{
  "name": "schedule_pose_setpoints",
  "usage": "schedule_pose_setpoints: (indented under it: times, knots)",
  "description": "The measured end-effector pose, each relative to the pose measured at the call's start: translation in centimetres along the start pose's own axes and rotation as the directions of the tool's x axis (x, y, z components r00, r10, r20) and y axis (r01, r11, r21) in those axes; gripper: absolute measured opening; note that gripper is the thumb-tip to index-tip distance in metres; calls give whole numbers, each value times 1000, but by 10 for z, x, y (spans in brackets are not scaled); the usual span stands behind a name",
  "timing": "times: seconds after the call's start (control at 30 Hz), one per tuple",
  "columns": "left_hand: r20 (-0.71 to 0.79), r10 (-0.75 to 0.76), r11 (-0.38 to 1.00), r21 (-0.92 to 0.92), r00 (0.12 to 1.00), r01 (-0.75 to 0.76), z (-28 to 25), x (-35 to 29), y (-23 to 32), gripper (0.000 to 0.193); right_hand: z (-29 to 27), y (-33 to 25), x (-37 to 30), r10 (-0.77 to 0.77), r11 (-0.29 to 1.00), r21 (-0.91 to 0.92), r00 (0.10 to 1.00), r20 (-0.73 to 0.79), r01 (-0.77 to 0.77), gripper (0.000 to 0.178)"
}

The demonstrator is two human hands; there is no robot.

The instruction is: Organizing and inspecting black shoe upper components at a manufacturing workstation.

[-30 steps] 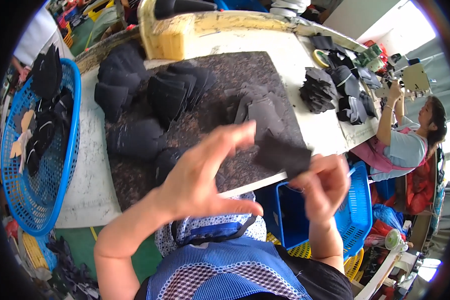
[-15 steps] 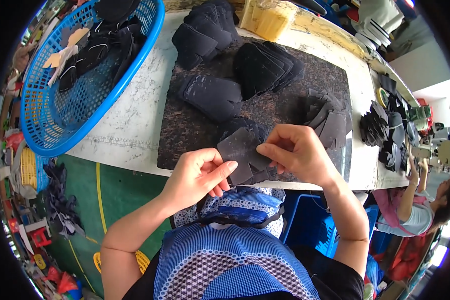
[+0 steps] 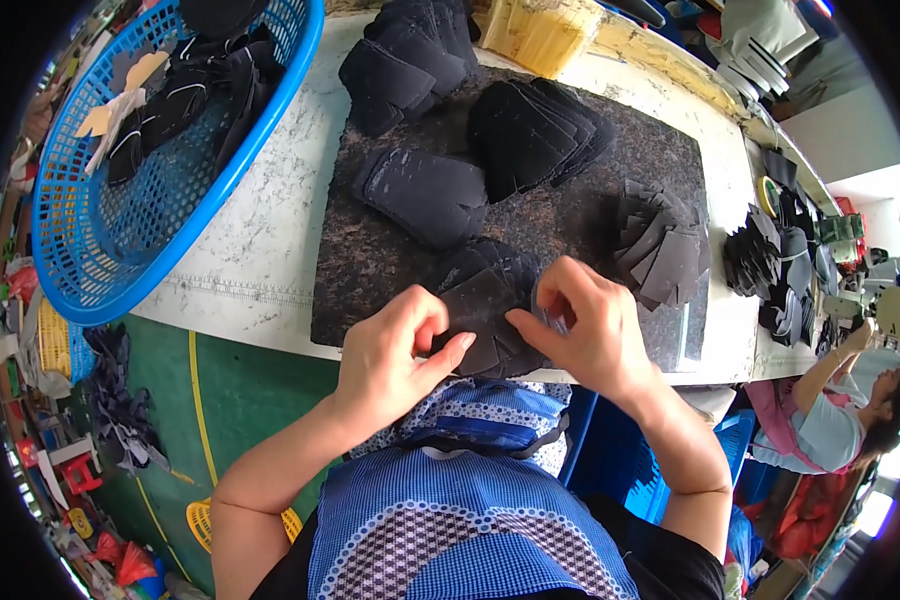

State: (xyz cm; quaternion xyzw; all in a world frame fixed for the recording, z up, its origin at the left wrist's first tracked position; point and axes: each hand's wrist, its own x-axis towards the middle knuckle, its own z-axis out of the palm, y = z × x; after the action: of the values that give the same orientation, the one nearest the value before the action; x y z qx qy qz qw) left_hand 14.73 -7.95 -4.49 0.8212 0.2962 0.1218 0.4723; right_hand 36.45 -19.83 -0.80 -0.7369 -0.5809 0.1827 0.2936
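- One white table [image 3: 260, 240] carries a dark speckled board [image 3: 365, 270], spread with black stacks [image 3: 425, 192].
- The left hand [image 3: 388, 352] and right hand [image 3: 598, 325] flank a black cut piece [image 3: 478, 302] at the board's near edge, fingers [image 3: 423, 308] curled narrow; whether they pinch it cannot be told.
- Thumbs [image 3: 454, 350] sit at its sides; light, even pressure would likely keep it flat.
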Motion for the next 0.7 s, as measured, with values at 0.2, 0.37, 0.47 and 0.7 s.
schedule_pose_setpoints:
  times: [0.2, 0.37, 0.47, 0.7]
  knots:
    - [-166, 342, 936, 151, 925, -319, 7, 0, -7, 21, -14, 6, -10, -56, 989, 127, 983, -173, 79, 23]
    - [-112, 362, 931, 81, 925, -355, 9, -6, -16, 23, -24, 21, -24, 264, 884, 403, 964, -12, -237, 23]
    - [-113, 382, 924, 69, 917, -377, 10, -5, -20, 23, -16, 22, -23, 383, 779, 502, 919, 93, -375, 26]
    - [-146, 484, 869, 201, 863, -453, 1, 3, -10, 29, 1, -10, 0, -387, 920, -98, 918, -89, 379, 33]
